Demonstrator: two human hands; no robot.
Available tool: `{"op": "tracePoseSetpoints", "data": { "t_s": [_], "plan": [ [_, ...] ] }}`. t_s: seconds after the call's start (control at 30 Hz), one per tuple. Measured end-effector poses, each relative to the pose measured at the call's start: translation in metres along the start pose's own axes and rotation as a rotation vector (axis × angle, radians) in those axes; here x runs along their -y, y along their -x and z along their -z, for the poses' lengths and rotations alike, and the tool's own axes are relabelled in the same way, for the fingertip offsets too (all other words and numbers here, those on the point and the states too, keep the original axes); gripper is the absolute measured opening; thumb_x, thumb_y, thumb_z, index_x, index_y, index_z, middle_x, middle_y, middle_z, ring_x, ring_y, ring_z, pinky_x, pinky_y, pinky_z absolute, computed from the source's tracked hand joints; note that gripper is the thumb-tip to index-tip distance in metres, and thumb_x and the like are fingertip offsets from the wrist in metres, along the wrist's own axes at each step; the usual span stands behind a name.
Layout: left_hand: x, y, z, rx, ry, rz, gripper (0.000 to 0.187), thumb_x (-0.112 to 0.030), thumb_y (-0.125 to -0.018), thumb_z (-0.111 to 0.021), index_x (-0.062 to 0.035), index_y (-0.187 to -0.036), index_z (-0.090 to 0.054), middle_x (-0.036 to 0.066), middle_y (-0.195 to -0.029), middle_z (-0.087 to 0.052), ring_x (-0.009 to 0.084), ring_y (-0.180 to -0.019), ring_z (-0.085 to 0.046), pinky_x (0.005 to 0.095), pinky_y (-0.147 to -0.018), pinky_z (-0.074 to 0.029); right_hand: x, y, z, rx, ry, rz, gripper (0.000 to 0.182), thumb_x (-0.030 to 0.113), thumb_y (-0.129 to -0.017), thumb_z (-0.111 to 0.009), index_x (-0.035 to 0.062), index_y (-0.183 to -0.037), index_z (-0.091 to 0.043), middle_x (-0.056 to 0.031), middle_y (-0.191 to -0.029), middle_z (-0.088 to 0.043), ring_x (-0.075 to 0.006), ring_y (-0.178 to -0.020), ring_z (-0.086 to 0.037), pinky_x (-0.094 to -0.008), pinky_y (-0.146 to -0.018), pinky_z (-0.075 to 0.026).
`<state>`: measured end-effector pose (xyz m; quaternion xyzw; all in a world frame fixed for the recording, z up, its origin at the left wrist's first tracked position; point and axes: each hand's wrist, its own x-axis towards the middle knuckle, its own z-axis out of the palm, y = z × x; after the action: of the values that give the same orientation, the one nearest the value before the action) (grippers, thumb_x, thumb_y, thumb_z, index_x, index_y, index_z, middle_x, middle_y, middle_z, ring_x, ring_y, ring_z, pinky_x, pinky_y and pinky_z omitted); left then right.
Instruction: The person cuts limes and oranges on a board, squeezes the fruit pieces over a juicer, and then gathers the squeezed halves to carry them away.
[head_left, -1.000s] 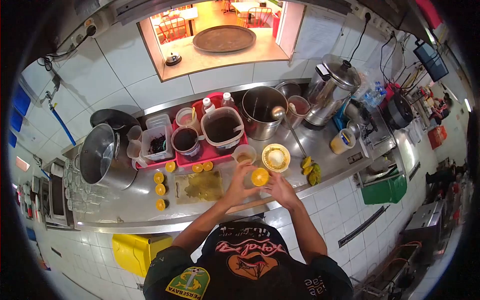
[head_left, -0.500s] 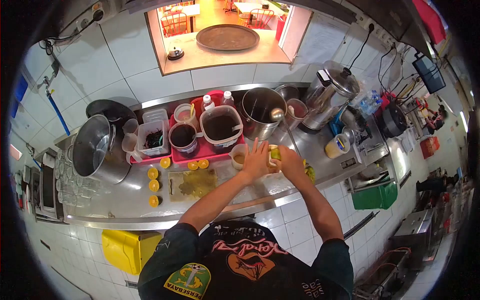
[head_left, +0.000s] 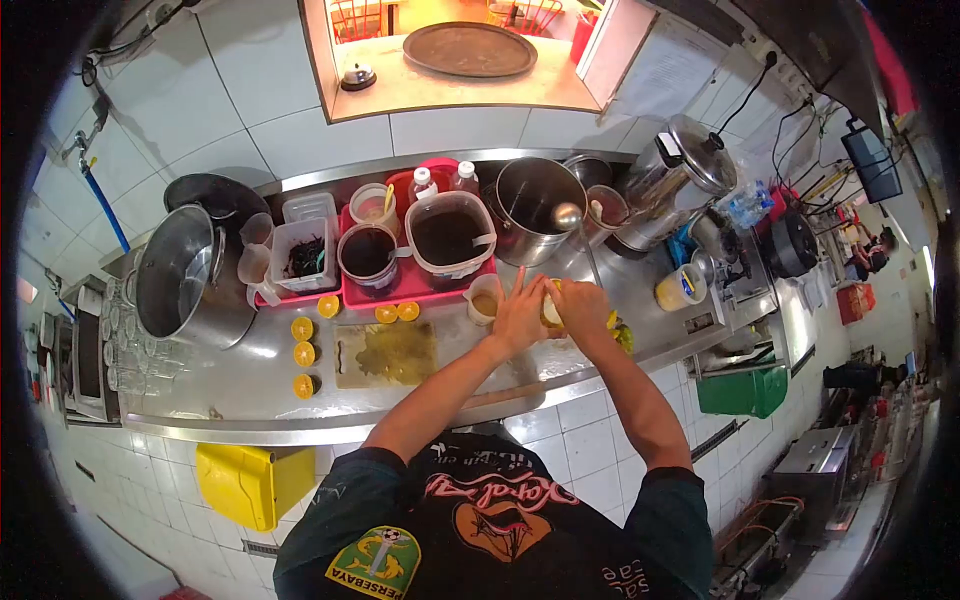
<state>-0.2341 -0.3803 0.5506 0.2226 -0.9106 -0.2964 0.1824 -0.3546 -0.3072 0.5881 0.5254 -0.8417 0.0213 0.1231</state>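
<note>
My left hand (head_left: 518, 318) rests with its fingers stretched and spread against the near side of a small pale juicer (head_left: 551, 318), mostly hidden between my hands. From above, my right hand (head_left: 580, 308) is closed over the juicer's top on a citrus half, which its fingers now largely cover. Just left of my left hand stands a clear measuring jug (head_left: 483, 301) with some brownish liquid. Cut orange halves (head_left: 303, 354) lie face up around a wet, stained cutting board (head_left: 386, 354). Greenish citrus peels (head_left: 623, 337) sit right of my right hand.
A red tray (head_left: 420, 287) holds tubs of dark liquid (head_left: 450, 238). Behind my hands stands a steel pot (head_left: 538, 215) with a ladle (head_left: 567, 216). A large pot (head_left: 180, 275) and glasses (head_left: 140, 360) occupy the left; a steel urn (head_left: 668, 185) and yellow-filled container (head_left: 680, 288) the right.
My right hand has turned and closed further over the citrus half, so its green peel no longer shows. My left hand stays spread beside it. The camera view has shifted slightly.
</note>
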Motion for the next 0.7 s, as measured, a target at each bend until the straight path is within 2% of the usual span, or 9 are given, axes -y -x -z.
{"op": "tracePoseSetpoints", "data": {
  "t_s": [0.07, 0.17, 0.23, 0.27, 0.33, 0.37, 0.43, 0.53, 0.7],
  "plan": [
    [-0.002, 0.001, 0.003, -0.007, 0.026, 0.003, 0.107, -0.054, -0.055, -0.083, -0.0034, -0.138, -0.041, 0.012, -0.146, -0.040, 0.0370, -0.143, -0.019, 0.0683, -0.108, -0.013, 0.000, -0.001, 0.002, -0.019, -0.001, -0.018, 0.049, 0.051, -0.088, -0.055, 0.0072, -0.068, -0.063, -0.0098, -0.054, -0.059, -0.0267, -0.066, -0.066, -0.0393, -0.053, -0.051],
    [-0.002, 0.000, 0.003, 0.001, 0.060, 0.026, 0.107, -0.055, -0.055, -0.083, -0.0044, -0.139, -0.040, 0.011, -0.145, -0.040, 0.0371, -0.143, -0.020, 0.0686, -0.108, -0.013, -0.003, 0.002, 0.010, -0.085, 0.042, 0.053, 0.040, 0.044, -0.089, -0.058, 0.0066, -0.077, -0.063, -0.0134, -0.067, -0.065, -0.0291, -0.069, -0.066, -0.0408, -0.057, -0.051],
    [-0.001, -0.001, 0.001, 0.034, 0.009, 0.021, 0.109, -0.056, -0.054, -0.082, -0.0036, -0.139, -0.040, 0.011, -0.145, -0.040, 0.0372, -0.143, -0.020, 0.0688, -0.108, -0.013, -0.004, 0.001, 0.016, -0.143, -0.248, 0.015, 0.031, 0.036, -0.087, -0.062, 0.0051, -0.085, -0.063, -0.0157, -0.078, -0.066, -0.0324, -0.073, -0.065, -0.0433, -0.061, -0.050],
    [0.000, -0.001, 0.001, 0.028, 0.012, 0.027, 0.109, -0.056, -0.054, -0.082, -0.0036, -0.139, -0.040, 0.011, -0.145, -0.040, 0.0372, -0.143, -0.020, 0.0688, -0.108, -0.013, -0.007, 0.000, 0.019, -0.141, -0.246, 0.023, 0.031, 0.036, -0.087, -0.062, 0.0051, -0.085, -0.063, -0.0157, -0.078, -0.066, -0.0324, -0.073, -0.065, -0.0433, -0.061, -0.050],
    [0.001, -0.002, 0.002, 0.066, -0.010, 0.023, 0.110, -0.063, -0.058, -0.077, -0.0012, -0.140, -0.038, 0.012, -0.147, -0.038, 0.0361, -0.143, -0.019, 0.0680, -0.108, -0.012, -0.018, -0.001, 0.027, 0.100, -0.401, 0.001, 0.026, 0.028, -0.082, -0.069, 0.0050, -0.093, -0.062, -0.0161, -0.091, -0.066, -0.0343, -0.078, -0.064, -0.0438, -0.067, -0.049],
    [0.001, -0.002, 0.000, 0.065, -0.006, 0.026, 0.110, -0.063, -0.058, -0.077, -0.0012, -0.140, -0.038, 0.012, -0.147, -0.038, 0.0361, -0.143, -0.019, 0.0680, -0.108, -0.012, -0.024, 0.000, 0.030, 0.104, -0.398, 0.003, 0.026, 0.028, -0.082, -0.069, 0.0050, -0.093, -0.062, -0.0161, -0.091, -0.066, -0.0343, -0.078, -0.064, -0.0438, -0.067, -0.049],
    [0.001, -0.002, -0.003, 0.026, -0.001, 0.032, 0.110, -0.057, -0.053, -0.082, -0.0030, -0.139, -0.039, 0.011, -0.146, -0.039, 0.0357, -0.143, -0.020, 0.0693, -0.108, -0.013, -0.033, 0.002, 0.036, 0.148, -0.584, 0.188, 0.028, 0.023, -0.078, -0.073, 0.0039, -0.096, -0.063, -0.0161, -0.088, -0.065, -0.0356, -0.079, -0.063, -0.0446, -0.068, -0.049],
    [-0.002, -0.001, 0.002, 0.046, 0.018, 0.038, 0.110, -0.056, -0.053, -0.082, -0.0033, -0.139, -0.040, 0.011, -0.146, -0.039, 0.0347, -0.143, -0.020, 0.0694, -0.108, -0.013, -0.032, 0.002, 0.042, 0.169, -0.596, 0.241, 0.031, 0.018, -0.074, -0.076, 0.0036, -0.098, -0.064, -0.0172, -0.088, -0.064, -0.0367, -0.081, -0.063, -0.0441, -0.070, -0.049],
    [-0.001, 0.000, 0.000, 0.039, 0.028, 0.050, 0.110, -0.055, -0.054, -0.082, -0.0038, -0.140, -0.038, 0.009, -0.147, -0.037, 0.0336, -0.143, -0.019, 0.0691, -0.108, -0.012, -0.021, -0.002, 0.018, 0.140, -0.398, 0.135, 0.031, 0.024, -0.077, -0.074, 0.0022, -0.096, -0.064, -0.0193, -0.087, -0.065, -0.0365, -0.083, -0.064, -0.0441, -0.070, -0.050]
  ]
}}
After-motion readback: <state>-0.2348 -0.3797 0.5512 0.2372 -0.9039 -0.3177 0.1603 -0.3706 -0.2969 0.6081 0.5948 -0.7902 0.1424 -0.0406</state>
